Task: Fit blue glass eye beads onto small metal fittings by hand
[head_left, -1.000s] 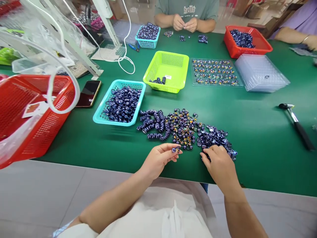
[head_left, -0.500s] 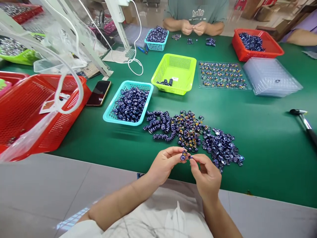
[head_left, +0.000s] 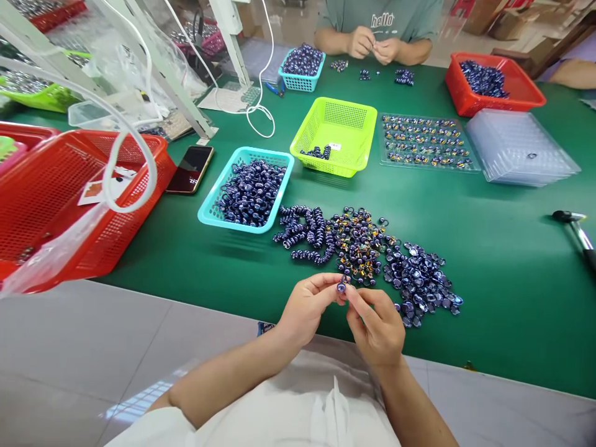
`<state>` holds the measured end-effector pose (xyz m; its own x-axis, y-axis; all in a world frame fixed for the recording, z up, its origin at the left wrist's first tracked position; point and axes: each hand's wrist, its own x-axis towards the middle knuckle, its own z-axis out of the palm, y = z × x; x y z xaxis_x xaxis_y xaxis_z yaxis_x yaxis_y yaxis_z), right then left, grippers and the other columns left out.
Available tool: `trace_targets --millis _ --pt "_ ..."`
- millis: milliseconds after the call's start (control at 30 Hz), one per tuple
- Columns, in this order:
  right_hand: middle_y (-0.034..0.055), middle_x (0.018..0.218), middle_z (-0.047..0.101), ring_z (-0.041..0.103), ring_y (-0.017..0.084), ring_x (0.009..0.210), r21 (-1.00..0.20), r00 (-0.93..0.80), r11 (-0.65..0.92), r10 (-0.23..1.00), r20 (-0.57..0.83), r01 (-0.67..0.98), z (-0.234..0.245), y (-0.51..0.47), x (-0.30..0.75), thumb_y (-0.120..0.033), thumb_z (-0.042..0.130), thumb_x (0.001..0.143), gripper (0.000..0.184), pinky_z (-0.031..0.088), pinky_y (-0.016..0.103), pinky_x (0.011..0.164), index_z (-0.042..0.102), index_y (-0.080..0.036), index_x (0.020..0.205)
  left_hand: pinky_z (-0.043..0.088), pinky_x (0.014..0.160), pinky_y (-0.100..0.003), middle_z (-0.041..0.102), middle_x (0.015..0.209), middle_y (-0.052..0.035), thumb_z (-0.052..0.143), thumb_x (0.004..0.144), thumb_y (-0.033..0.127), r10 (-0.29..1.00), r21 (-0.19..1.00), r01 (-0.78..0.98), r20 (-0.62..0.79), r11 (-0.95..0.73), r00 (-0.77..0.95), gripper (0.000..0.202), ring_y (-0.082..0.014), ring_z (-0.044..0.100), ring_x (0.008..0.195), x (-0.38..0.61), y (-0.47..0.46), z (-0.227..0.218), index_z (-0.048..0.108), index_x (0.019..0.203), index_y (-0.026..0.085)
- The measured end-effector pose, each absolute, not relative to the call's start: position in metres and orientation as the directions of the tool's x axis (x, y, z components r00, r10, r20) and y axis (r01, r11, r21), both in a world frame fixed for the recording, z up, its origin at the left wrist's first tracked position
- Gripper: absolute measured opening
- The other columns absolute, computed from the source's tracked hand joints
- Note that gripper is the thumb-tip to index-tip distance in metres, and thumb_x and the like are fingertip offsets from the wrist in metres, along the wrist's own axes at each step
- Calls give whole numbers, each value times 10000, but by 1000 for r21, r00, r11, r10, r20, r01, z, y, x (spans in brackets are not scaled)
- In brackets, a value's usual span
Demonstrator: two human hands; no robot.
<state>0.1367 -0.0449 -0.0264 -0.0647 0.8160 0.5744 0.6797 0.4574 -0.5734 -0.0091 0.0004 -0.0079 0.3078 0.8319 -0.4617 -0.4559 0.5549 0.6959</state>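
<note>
My left hand (head_left: 311,304) and my right hand (head_left: 375,323) meet at the near edge of the green table (head_left: 488,248). Both pinch one small dark blue part (head_left: 343,286) between their fingertips. Just beyond them lies a pile of dark blue and amber parts (head_left: 358,245), with stacked dark rings (head_left: 302,233) to its left and flat shiny blue caps (head_left: 421,282) to its right. A teal basket (head_left: 212,211) full of dark blue pieces stands behind the rings.
A lime basket (head_left: 342,127), a filled clear tray (head_left: 426,141) and stacked clear trays (head_left: 521,149) sit further back. Red baskets stand at left (head_left: 60,198) and back right (head_left: 493,81). A phone (head_left: 190,169), a hammer (head_left: 575,230). Another person's hands (head_left: 375,46) work opposite.
My right hand left the cap pile and came to my left hand; both now hold the small part together. The view shifted slightly left.
</note>
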Motion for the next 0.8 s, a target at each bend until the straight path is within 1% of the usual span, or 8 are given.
trace_targets --millis 67,167,300,367,433,567,700,800 --pt "63 972 703 656 192 856 -589 -74 463 823 564 662 -27 -45 137 -2 614 845 626 554 345 714 547 -313 1384 506 717 -245 742 809 -52 842 711 279 834 695 -460 -460 552 306 246 -117 632 704 -9 0 -10 758 884 125" --pt "58 1020 712 675 193 895 -718 -23 429 866 500 548 -29 -48 137 -21 597 865 529 571 347 752 599 -305 1311 506 705 -234 738 791 -46 847 702 266 833 706 -442 -468 554 297 248 -110 626 690 -10 0 -11 759 884 122" --pt "32 1044 734 706 162 856 -940 167 156 963 214 304 -29 -57 137 -117 582 923 320 597 309 773 640 -283 1191 511 692 -215 750 806 -44 829 721 262 854 762 -387 -450 519 260 212 -98 623 671 -12 2 -10 760 871 129" --pt "13 999 746 709 141 793 -989 226 43 971 75 143 -28 -59 136 -168 592 937 246 606 279 742 645 -285 1147 529 714 -221 764 826 -47 824 722 264 864 788 -355 -440 503 246 201 -113 651 700 -13 2 -8 760 865 138" --pt "-1 969 749 707 128 769 -1000 226 -4 974 1 25 -26 -59 135 -194 615 933 195 607 259 729 664 -289 1096 548 749 -238 774 844 -49 819 726 271 869 808 -326 -425 490 253 194 -139 685 756 -14 1 -6 761 865 148" --pt "-1 985 735 692 119 780 -999 198 2 980 -8 -51 -21 -54 135 -191 642 917 158 596 243 730 710 -293 1016 563 777 -244 780 868 -41 792 758 274 902 869 -278 -342 410 262 155 -155 703 813 -14 0 -3 766 867 167" --pt "18 1061 678 663 151 923 -995 186 76 981 62 -71 -20 -51 137 -182 638 916 158 579 261 752 720 -300 982 569 769 -239 778 881 -41 793 751 285 920 894 -253 -314 370 237 160 -153 701 808 -13 0 -1 772 857 167" --pt "16 1024 637 639 128 861 -996 162 83 984 77 -27 -20 -51 139 -178 649 909 171 553 232 695 731 -301 994 574 744 -238 774 843 -42 811 726 294 918 897 -231 -331 378 218 187 -152 700 775 -13 -1 -1 775 850 160"
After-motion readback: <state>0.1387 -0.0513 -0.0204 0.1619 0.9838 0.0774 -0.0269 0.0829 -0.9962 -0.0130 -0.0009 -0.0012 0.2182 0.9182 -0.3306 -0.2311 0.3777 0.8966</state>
